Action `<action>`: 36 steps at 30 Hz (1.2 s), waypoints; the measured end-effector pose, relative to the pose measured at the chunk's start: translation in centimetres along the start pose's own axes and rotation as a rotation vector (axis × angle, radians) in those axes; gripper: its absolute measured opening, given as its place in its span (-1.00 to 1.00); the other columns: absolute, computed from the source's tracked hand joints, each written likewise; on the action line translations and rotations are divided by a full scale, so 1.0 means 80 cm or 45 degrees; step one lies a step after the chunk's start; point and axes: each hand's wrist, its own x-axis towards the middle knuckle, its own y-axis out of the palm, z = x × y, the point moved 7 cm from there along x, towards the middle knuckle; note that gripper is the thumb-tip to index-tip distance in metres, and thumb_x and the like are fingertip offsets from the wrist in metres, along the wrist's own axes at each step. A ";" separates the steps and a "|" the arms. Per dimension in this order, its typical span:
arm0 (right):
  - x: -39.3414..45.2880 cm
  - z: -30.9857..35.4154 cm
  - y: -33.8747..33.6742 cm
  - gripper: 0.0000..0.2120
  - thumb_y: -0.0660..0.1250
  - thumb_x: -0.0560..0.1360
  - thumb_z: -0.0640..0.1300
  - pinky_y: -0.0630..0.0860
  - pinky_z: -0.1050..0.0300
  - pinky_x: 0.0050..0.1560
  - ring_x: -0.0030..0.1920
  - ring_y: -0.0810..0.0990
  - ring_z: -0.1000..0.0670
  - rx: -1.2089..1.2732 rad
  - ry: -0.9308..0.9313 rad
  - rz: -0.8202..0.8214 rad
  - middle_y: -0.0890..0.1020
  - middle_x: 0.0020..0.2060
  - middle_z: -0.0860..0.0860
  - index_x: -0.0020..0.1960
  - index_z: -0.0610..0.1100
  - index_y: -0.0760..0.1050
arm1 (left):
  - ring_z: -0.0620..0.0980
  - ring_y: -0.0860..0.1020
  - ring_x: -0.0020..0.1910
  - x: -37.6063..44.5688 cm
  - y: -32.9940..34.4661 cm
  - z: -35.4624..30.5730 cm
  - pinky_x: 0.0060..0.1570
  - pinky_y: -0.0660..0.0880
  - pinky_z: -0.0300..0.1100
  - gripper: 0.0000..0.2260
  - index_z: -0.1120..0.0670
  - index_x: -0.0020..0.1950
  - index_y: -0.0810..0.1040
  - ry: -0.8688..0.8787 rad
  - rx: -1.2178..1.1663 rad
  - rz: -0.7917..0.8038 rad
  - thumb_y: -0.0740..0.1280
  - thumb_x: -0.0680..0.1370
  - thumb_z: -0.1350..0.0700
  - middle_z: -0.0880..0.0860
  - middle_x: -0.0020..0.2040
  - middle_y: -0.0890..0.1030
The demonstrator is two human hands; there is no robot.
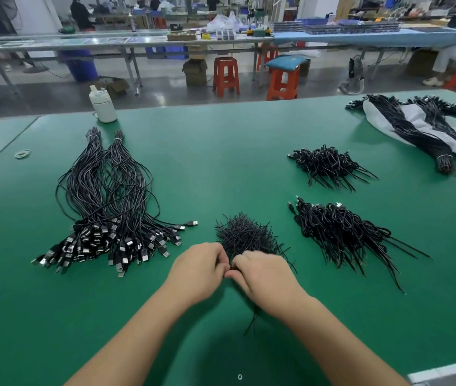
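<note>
My left hand (197, 270) and my right hand (263, 273) meet fingertip to fingertip at the near edge of a small heap of short black twist ties (245, 235). Both hands pinch a thin black cable whose loose end (252, 321) trails toward me under my right wrist. What lies between the fingertips is mostly hidden. Left of the hands lies a large bundle of black USB cables (110, 207), plugs toward me. To the right sit two piles of coiled, tied cables, one near (341, 229) and one farther back (327, 165).
The green table (221, 151) also bears a white bottle (103, 105) at the far left, some rubber bands (22, 154), and more cable bundles on a white bag (421, 129) at the far right. Red stools (225, 75) and workbenches stand beyond.
</note>
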 end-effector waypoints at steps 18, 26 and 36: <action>0.001 -0.011 -0.047 -0.84 0.38 0.56 -0.22 0.52 0.15 0.13 0.02 0.61 0.05 0.797 0.068 -0.368 0.69 -0.01 0.05 0.11 -0.11 0.67 | -0.04 0.48 -0.34 0.001 0.012 0.025 -0.33 0.39 -0.28 -0.87 0.10 -0.16 0.61 -0.131 -1.428 0.265 0.37 0.57 0.25 0.08 -0.30 0.62; 0.009 -0.021 -0.022 -0.79 0.34 0.59 -0.15 0.57 0.13 -0.22 -0.37 0.58 0.01 1.602 0.531 -0.137 0.62 -0.38 0.02 0.09 0.11 0.38 | -0.17 0.34 -0.36 -0.003 -0.020 0.011 -0.32 0.31 -0.38 -0.86 0.02 -0.17 0.55 0.174 -0.906 -0.194 0.39 0.56 0.21 -0.17 -0.38 0.45; 0.012 -0.011 -0.021 -0.64 0.27 0.58 -0.42 0.60 0.10 0.12 -0.10 0.69 -0.02 1.780 0.413 -0.069 0.71 -0.10 -0.16 0.19 -0.03 0.59 | -0.14 0.43 -0.32 -0.013 -0.034 0.009 -0.28 0.33 -0.40 -0.79 -0.09 -0.16 0.49 0.289 -0.678 -0.398 0.37 0.56 0.21 -0.12 -0.30 0.53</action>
